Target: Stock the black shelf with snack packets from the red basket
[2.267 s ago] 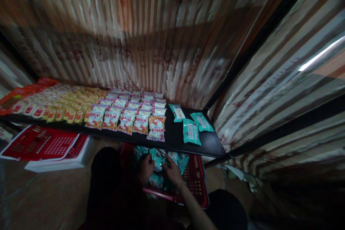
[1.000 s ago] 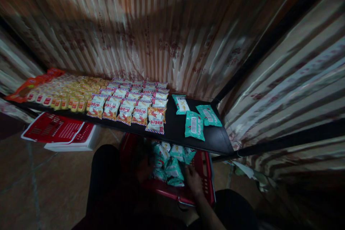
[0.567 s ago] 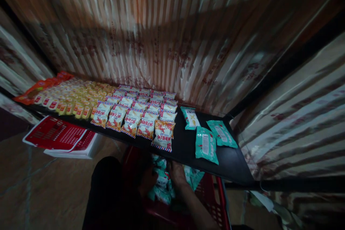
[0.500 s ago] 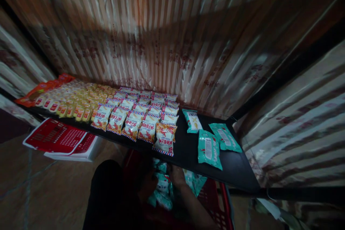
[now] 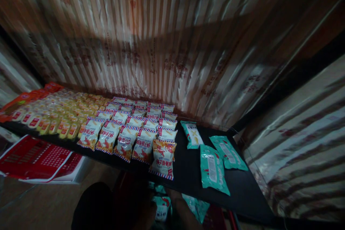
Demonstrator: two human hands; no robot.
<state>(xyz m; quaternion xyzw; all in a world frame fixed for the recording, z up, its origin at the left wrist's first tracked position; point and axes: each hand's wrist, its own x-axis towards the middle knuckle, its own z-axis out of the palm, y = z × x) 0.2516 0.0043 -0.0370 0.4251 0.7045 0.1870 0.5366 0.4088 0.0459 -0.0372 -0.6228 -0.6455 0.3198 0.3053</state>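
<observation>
Both my hands are low at the bottom edge, under the front lip of the black shelf (image 5: 185, 176). My right hand (image 5: 175, 201) and my left hand (image 5: 147, 214) sit in deep shadow on either side of a teal snack packet (image 5: 161, 209). Their fingers do not show. More teal packets (image 5: 196, 208) lie beside them in a red basket (image 5: 215, 220). On the shelf's right part lie three teal packets (image 5: 214, 169), flat and apart from one another.
Rows of white, red and blue snack packets (image 5: 126, 133) fill the shelf's middle, with small yellow packets (image 5: 54, 116) and orange ones (image 5: 27, 97) to the left. A red basket (image 5: 35, 158) lies on the floor at left. Striped shiny sheeting (image 5: 161, 43) backs the shelf.
The view has tilted up, so the shelf fills more of the frame and my hands have sunk to the bottom edge. The right hand has moved from the basket's right side toward the packets in its middle.
</observation>
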